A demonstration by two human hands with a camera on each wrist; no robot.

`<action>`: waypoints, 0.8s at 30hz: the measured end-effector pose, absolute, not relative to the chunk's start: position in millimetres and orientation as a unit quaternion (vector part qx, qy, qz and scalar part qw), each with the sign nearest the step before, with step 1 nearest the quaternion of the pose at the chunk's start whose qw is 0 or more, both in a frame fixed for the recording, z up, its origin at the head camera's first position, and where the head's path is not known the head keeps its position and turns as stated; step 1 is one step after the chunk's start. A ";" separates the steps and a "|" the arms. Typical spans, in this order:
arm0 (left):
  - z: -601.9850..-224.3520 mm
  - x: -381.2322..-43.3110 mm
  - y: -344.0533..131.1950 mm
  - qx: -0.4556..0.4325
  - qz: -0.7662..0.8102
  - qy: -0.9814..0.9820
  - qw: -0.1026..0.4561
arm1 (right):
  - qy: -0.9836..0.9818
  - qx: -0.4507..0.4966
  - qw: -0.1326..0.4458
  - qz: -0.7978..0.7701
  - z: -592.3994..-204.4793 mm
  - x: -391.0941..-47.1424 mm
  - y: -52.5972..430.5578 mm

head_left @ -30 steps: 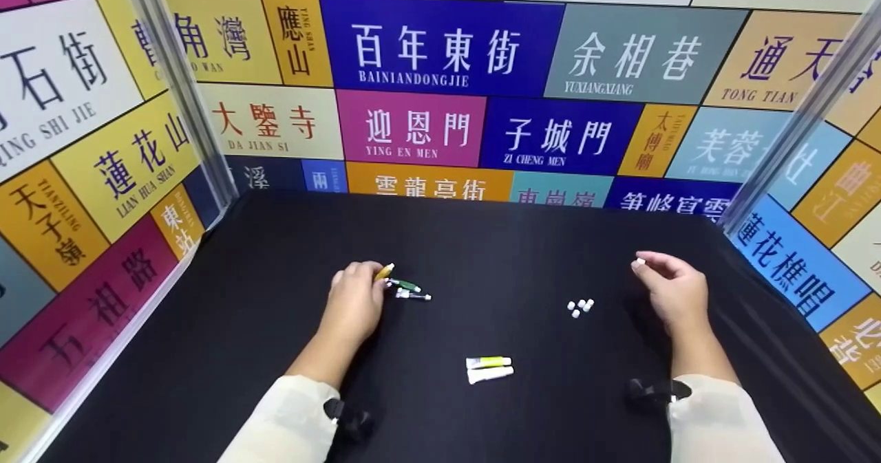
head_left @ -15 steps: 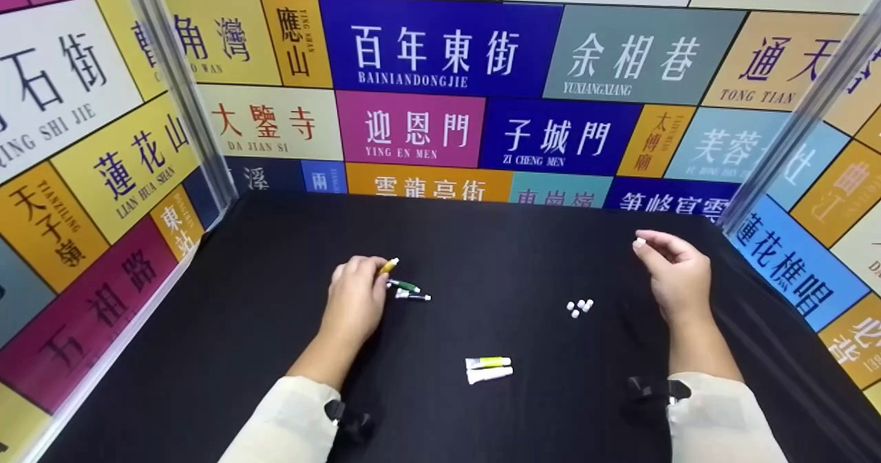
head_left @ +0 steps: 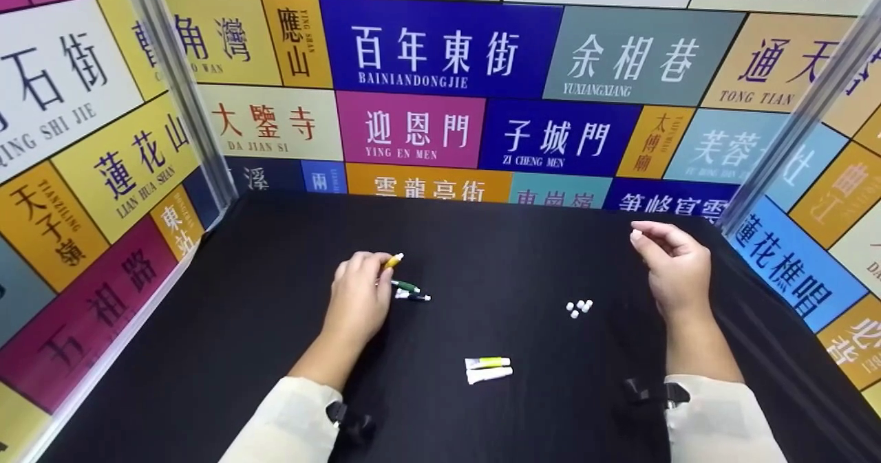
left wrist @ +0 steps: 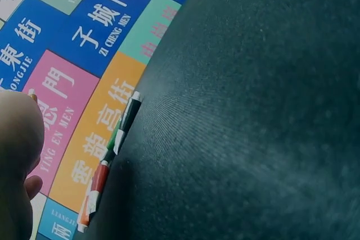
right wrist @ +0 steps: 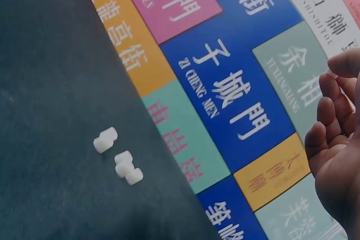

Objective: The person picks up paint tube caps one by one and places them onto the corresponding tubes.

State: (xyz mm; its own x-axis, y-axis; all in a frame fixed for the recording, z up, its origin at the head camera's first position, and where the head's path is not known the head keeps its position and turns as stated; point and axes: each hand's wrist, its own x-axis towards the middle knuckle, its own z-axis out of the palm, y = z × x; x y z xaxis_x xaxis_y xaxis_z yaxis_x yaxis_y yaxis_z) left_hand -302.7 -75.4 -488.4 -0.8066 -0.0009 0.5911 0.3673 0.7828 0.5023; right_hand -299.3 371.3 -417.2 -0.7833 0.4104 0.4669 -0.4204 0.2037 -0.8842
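Note:
My left hand (head_left: 359, 294) pinches a small yellow-orange paint tube (head_left: 394, 261) whose white cap points away. Just under it lie a green paint tube (head_left: 407, 286) and a black paint tube (head_left: 418, 297). A red tube (left wrist: 99, 177) and an orange tube (left wrist: 84, 216) show in the left wrist view; in the head view the left hand covers them. Raised at the right, my right hand (head_left: 678, 270) pinches a tiny white piece (head_left: 637, 234) between thumb and forefinger. Left of and below that hand sit several small white cylinders (head_left: 584, 305) in a loose cluster.
Near the front middle, a yellow paint tube (head_left: 490, 362) and a white paint tube (head_left: 490, 375) lie side by side. Black cloth (head_left: 523, 256) covers the table. Printed panels (head_left: 440, 43) with clear corner posts stand around its back and sides.
The left hand has moved slightly up and to the right with the yellow-orange tube. My right hand has risen, still pinching the white piece. The tubes and cylinders on the cloth stay put.

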 end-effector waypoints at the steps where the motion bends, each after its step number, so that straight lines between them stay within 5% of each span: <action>1: -487.4 -302.6 -75.0 -0.104 -0.314 -0.896 0.295 | -0.700 0.011 0.332 0.632 -415.1 -298.0 369.2; 24: -455.4 -286.3 -63.3 -0.142 -0.311 -0.882 0.323 | -0.674 0.136 0.342 0.640 -374.9 -263.5 335.5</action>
